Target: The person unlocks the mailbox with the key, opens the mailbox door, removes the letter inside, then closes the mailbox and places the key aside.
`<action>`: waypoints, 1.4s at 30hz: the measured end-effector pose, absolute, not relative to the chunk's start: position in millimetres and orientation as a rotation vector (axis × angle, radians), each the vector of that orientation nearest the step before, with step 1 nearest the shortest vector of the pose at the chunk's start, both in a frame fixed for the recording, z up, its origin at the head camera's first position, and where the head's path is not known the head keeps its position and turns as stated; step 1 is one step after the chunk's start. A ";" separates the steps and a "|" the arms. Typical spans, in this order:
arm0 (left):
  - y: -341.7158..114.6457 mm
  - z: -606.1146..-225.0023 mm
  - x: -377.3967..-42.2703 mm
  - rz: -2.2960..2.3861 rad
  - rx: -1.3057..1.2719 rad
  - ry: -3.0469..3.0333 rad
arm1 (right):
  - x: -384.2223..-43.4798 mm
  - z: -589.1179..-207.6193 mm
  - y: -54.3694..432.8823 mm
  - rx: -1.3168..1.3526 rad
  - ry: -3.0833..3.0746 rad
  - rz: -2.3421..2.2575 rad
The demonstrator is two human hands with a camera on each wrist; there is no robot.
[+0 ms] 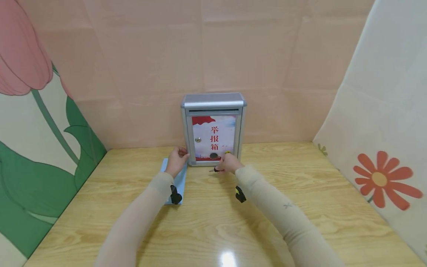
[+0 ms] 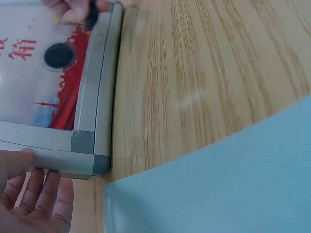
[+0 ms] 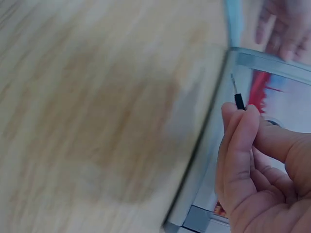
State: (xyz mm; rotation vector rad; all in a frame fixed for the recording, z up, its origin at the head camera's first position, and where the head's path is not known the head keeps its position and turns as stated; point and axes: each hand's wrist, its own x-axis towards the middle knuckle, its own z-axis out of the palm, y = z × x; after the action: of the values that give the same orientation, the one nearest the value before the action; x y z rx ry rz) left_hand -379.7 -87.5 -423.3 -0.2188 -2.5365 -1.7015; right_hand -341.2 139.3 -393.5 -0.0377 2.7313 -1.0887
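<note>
A grey metal suggestion box [image 1: 214, 126] stands upright, with red characters on its white front and a slot near the top. A round lock [image 1: 198, 139] sits at the left of its door. My left hand [image 1: 176, 160] holds the box's lower left edge, thumb on the front frame [image 2: 48, 138] and fingertips against the side. In front of the box's lower right, my right hand [image 1: 229, 163] pinches a small key [image 3: 238, 97] with a black head. The key's metal end sticks out past the fingertips, apart from the lock.
A light blue folder or sheet [image 1: 180, 181] lies on the wooden table [image 1: 207, 222], left of the box and partly under the left forearm. Behind the box hangs a pinkish cloth [image 1: 150, 74]. A flower-printed cloth [image 1: 380, 111] borders the table's right side.
</note>
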 end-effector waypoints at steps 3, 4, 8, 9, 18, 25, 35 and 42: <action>-87.8 -422.1 -378.9 -1.704 -0.217 -2.539 | -342.2 -400.7 137.5 -0.023 2.824 -0.922; -87.8 -422.5 -379.1 -1.705 -0.218 -2.539 | -342.8 -403.0 136.7 -0.022 2.847 -0.882; -89.0 -425.8 -381.3 -1.721 -0.214 -2.533 | -346.6 -411.4 135.0 -0.007 2.914 -0.741; -89.3 -426.7 -381.7 -1.727 -0.214 -2.531 | -348.3 -413.7 135.2 -0.011 2.937 -0.693; -89.4 -425.3 -380.9 -1.715 -0.204 -2.525 | -358.9 -421.8 131.1 0.054 3.020 -0.450; -87.5 -426.6 -384.6 -1.709 -0.204 -2.517 | -355.4 -417.9 128.3 0.038 3.027 -0.442; -96.3 -417.0 -383.3 -1.597 -0.255 -2.612 | -339.5 -407.2 135.2 -0.040 2.975 -0.588; -122.3 -367.5 -374.2 -1.187 -0.469 -2.626 | -310.6 -323.3 192.8 -0.220 2.868 -0.711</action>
State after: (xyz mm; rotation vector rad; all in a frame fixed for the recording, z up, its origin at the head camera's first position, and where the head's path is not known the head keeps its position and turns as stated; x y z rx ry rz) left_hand -374.2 -122.3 -367.5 -0.4693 -2.6265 -1.1874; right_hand -310.6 192.8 -323.3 -0.2195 2.8683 -0.7105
